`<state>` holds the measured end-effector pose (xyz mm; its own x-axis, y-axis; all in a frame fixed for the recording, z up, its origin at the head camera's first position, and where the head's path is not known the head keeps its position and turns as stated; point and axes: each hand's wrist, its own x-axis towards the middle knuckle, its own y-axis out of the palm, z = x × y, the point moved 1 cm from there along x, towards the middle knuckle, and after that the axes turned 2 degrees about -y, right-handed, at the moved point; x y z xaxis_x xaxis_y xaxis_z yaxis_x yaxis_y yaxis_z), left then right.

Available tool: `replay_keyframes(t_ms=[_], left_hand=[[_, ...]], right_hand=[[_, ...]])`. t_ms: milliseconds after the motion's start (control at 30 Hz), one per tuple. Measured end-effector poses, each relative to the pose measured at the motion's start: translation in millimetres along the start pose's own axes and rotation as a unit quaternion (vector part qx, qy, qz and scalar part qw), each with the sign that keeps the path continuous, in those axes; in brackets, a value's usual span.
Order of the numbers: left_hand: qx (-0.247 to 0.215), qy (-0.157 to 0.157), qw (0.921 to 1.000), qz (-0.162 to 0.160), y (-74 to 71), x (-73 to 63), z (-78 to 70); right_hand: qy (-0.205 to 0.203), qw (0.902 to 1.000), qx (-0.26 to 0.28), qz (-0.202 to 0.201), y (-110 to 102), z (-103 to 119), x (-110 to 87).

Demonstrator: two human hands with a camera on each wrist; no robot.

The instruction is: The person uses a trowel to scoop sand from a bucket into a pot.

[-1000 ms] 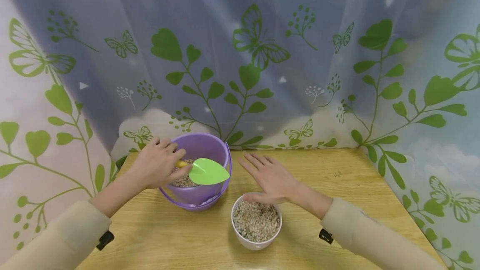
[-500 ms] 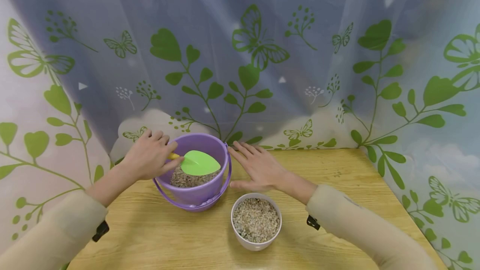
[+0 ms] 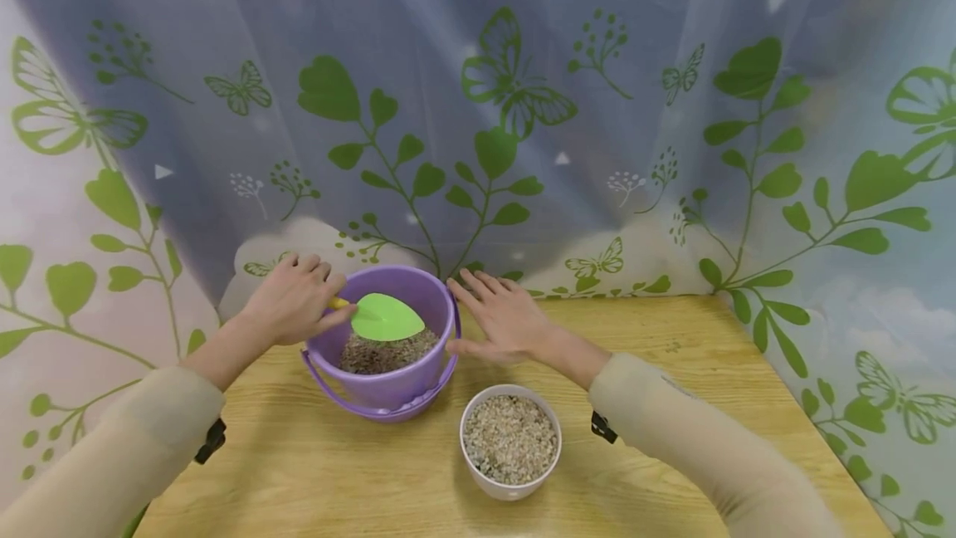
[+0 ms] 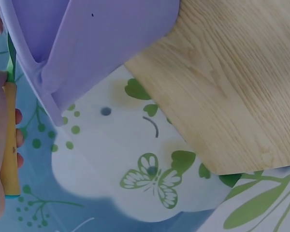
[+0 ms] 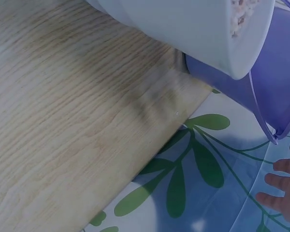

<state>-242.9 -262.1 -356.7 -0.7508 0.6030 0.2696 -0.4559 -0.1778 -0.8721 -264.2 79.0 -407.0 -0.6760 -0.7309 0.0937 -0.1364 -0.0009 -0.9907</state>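
My left hand (image 3: 287, 297) grips the yellow handle of a small trowel (image 3: 387, 318), and its green blade hangs over the purple bucket (image 3: 373, 390). In the left wrist view, fingers wrap round that handle (image 4: 10, 140). Tan, gravel-like grains (image 3: 388, 354) cover the bucket's bottom. Beside the bucket's right rim is my right hand (image 3: 504, 318), palm down with fingers spread and holding nothing; I cannot tell whether it touches the rim. Nearer to me stands a white bowl (image 3: 502, 490) filled with pale gravel (image 3: 511, 438).
Both containers stand on a wood-grain table (image 3: 635, 438). A curtain (image 3: 418, 189) printed with leaves and butterflies hangs behind the table's back edge and along both sides. The bucket's purple handle (image 3: 329, 393) hangs down at its front.
My left hand has drawn the trowel left and back over the bucket. My right hand has moved left, from above the bowl's far rim to beside the bucket. Bucket and bowl stay put.
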Motion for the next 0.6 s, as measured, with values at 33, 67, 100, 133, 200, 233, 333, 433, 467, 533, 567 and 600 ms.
replay_keyframes(t_ms=[33, 67, 100, 133, 200, 233, 333, 433, 467, 533, 567, 600], left_hand=[[0.000, -0.001, 1.0000, 0.003, 1.4, 0.8, 1.0], [-0.001, -0.002, 1.0000, 0.005, 2.7, 1.7, 1.7], [-0.001, -0.003, 1.0000, 0.009, 3.8, 2.4, 2.2], [-0.002, -0.004, 0.9999, 0.012, 5.1, 3.2, 2.5], [-0.001, -0.004, 0.9998, 0.017, 8.1, 4.2, 2.8], [0.000, -0.005, 0.9998, 0.019, 9.6, 4.6, 2.8], [0.004, -0.005, 0.9997, 0.021, 14.7, 5.5, 2.9], [0.010, -0.007, 0.9996, 0.026, 19.5, 5.7, 3.8], [0.012, -0.007, 0.9995, 0.027, 21.1, 5.8, 4.2], [0.014, -0.007, 0.9993, 0.033, 23.7, 6.0, 5.0], [0.015, -0.007, 0.9992, 0.035, 24.9, 6.1, 5.5], [0.016, -0.008, 0.9992, 0.037, 25.9, 6.3, 5.9]], right_hand=[[0.001, 1.0000, 0.001, 0.002, 0, 0, 1.6], [0.003, 1.0000, 0.004, 0.005, 1, 1, 3.3], [0.006, 0.9999, 0.008, 0.008, 1, 1, 4.8], [0.007, 0.9998, 0.013, 0.012, 1, 2, 6.1], [0.011, 0.9994, 0.023, 0.021, 0, 4, 8.6], [0.011, 0.9992, 0.030, 0.024, -1, 5, 9.8], [0.014, 0.9987, 0.038, 0.029, -1, 7, 13.0], [0.018, 0.9988, 0.034, 0.030, 1, 7, 16.4], [0.019, 0.9989, 0.031, 0.031, 1, 6, 17.3], [0.022, 0.9989, 0.027, 0.032, 3, 5, 18.7], [0.022, 0.9989, 0.027, 0.032, 4, 4, 19.2], [0.021, 0.9989, 0.026, 0.032, 5, 3, 19.5]])
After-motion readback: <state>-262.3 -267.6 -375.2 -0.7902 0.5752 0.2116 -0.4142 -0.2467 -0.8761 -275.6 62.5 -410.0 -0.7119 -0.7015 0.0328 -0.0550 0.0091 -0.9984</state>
